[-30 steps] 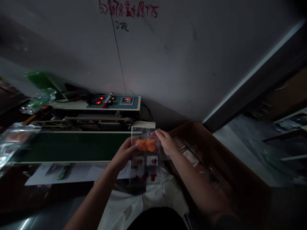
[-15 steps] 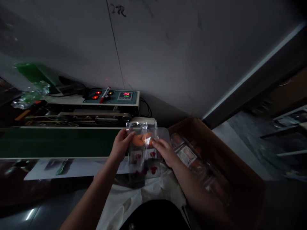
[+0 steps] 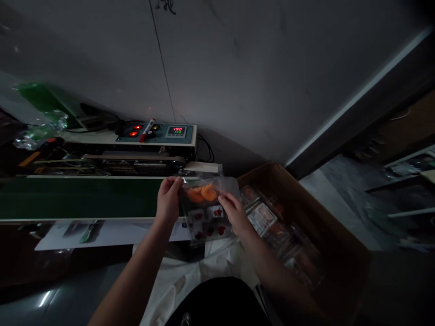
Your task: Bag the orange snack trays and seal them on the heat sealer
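Note:
Between my two hands is a clear plastic bag (image 3: 204,217) with orange pieces at its top and small dark red items in white squares below. My left hand (image 3: 169,199) pinches its upper left corner between thumb and fingers. On its right edge, beside the orange pieces, my right hand (image 3: 233,210) grips with thumb and fingertips. The bag hangs tilted over the right end of the green conveyor belt (image 3: 84,197). What exactly the orange and red contents are, I cannot tell.
Behind the belt stands a sealing machine (image 3: 154,136) with lit switches and a display; a red-and-white marker (image 3: 147,130) lies on it. At right, a cardboard box (image 3: 326,226) holds several packed bags (image 3: 263,219). White paper (image 3: 118,235) lies below the belt.
The bag has turned slightly and its film looks smoother, with the contents showing more clearly. My left hand has shifted a little up and left along its edge. The view has tilted slightly.

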A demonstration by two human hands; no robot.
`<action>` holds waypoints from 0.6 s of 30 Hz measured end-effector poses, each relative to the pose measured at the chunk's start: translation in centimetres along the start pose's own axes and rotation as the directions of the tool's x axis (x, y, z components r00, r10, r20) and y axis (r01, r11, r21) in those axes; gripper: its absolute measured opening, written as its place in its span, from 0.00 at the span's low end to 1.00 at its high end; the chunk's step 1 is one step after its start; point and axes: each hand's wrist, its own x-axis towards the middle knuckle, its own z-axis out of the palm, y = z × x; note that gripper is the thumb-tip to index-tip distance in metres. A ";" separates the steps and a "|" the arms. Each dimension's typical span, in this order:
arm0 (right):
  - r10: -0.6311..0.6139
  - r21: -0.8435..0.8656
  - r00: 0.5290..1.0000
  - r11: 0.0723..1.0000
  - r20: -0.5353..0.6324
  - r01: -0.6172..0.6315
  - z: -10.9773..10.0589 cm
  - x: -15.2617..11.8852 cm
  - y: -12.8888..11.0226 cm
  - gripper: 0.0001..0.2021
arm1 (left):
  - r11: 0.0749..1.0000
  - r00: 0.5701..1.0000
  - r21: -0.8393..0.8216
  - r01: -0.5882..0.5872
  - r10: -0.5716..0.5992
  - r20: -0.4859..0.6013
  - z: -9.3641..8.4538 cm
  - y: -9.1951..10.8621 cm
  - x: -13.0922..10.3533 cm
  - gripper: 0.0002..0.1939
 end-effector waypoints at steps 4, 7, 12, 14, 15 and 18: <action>-0.056 0.048 0.992 0.997 -0.111 0.062 0.9 0.0 -0.5 0.17 | 0.984 0.985 0.174 -0.022 -0.008 0.172 -0.2 -1.0 -1.7 0.30; -0.049 0.091 0.977 0.993 -0.208 0.069 0.8 0.5 -0.6 0.16 | 0.953 0.943 0.299 0.056 -0.149 0.298 -1.1 -1.7 -3.1 0.37; -0.083 -0.028 0.996 0.996 -0.043 0.082 -0.3 1.8 -1.8 0.16 | 0.916 0.936 0.400 -0.018 -0.125 0.328 -2.2 -1.0 -3.2 0.37; -0.060 -0.013 0.997 0.998 0.044 0.061 -0.8 2.2 -2.6 0.17 | 0.919 0.929 0.393 -0.029 -0.121 0.351 -2.4 -0.2 -2.8 0.38; -0.029 0.014 0.995 1.000 0.099 0.027 -1.1 2.2 -2.9 0.18 | 0.924 0.923 0.382 -0.024 -0.126 0.363 -2.6 0.2 -2.7 0.38; 0.068 0.108 0.944 0.988 0.322 -0.108 -2.0 2.2 -3.8 0.20 | 0.934 0.885 0.357 0.008 -0.173 0.433 -3.1 0.9 -2.4 0.39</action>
